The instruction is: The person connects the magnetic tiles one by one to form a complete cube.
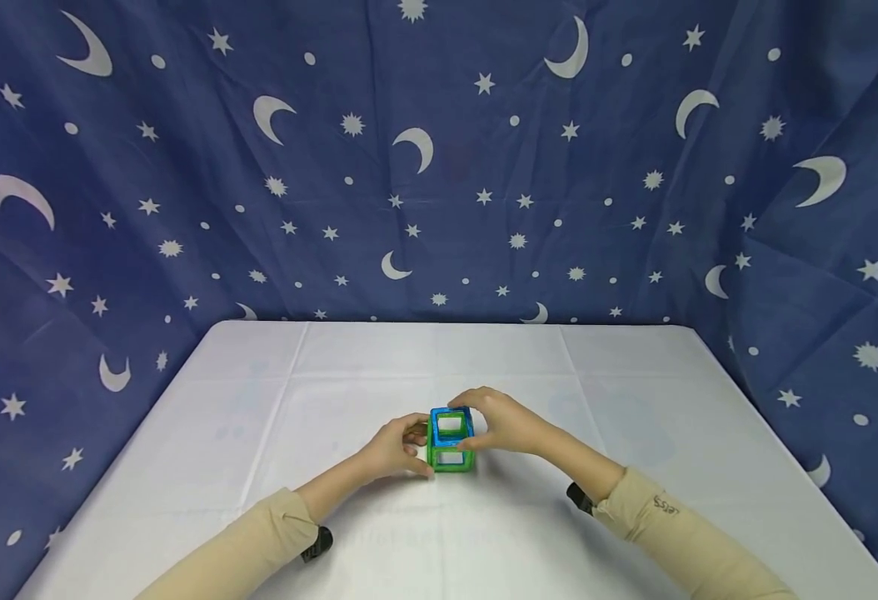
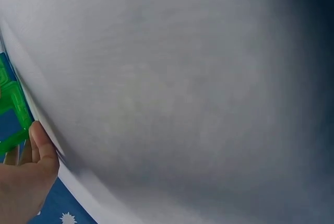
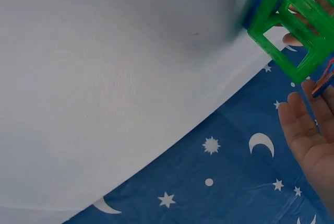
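Observation:
A small box of green square magnetic tiles stands on the white-covered table, with some blue along its base in the right wrist view. My left hand holds its left side, thumb at the near corner and curled fingers farther back. In the left wrist view the thumb and fingertips meet the green frame. My right hand pinches a blue square magnetic tile by its near and far edges, at the top of the green box. In the right wrist view this tile shows edge-on beside the green box.
The white tablecloth has fold creases and reaches back to a dark blue curtain with moons and stars. The curtain also hangs along both sides. Dark wrist devices sit at both sleeve cuffs.

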`<action>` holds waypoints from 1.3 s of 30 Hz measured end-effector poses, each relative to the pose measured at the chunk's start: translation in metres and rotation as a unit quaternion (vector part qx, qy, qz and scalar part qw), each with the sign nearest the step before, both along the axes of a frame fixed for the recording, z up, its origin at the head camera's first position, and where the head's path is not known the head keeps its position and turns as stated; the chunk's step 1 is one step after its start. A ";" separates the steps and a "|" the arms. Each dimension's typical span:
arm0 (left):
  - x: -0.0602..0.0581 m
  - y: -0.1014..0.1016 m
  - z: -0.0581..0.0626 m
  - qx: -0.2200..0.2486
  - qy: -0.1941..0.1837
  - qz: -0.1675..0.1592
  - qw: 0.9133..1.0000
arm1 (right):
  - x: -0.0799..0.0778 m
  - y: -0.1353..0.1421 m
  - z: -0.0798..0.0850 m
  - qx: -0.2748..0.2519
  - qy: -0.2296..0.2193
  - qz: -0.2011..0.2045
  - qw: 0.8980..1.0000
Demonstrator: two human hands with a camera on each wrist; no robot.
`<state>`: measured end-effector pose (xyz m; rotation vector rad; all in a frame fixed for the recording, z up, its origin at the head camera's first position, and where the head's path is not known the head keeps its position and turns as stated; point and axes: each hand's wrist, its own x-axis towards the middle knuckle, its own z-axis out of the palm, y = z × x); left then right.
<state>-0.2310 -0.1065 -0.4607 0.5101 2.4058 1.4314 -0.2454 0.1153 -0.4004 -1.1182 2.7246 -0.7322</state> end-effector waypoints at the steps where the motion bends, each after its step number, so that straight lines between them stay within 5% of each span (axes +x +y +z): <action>1: 0.000 0.000 0.000 0.001 -0.001 0.000 1.000 | 0.000 0.000 0.000 0.000 0.000 -0.001 1.000; 10: 0.002 0.003 0.002 -0.004 0.008 0.011 1.000 | -0.003 -0.003 -0.007 0.012 -0.011 0.001 1.000; 28: 0.005 -0.005 0.004 0.042 0.002 -0.042 0.998 | -0.003 0.002 -0.010 -0.004 -0.006 0.026 1.000; 39: 0.006 0.000 0.002 0.014 0.021 -0.016 1.000 | 0.001 0.002 -0.014 0.004 -0.004 0.012 1.000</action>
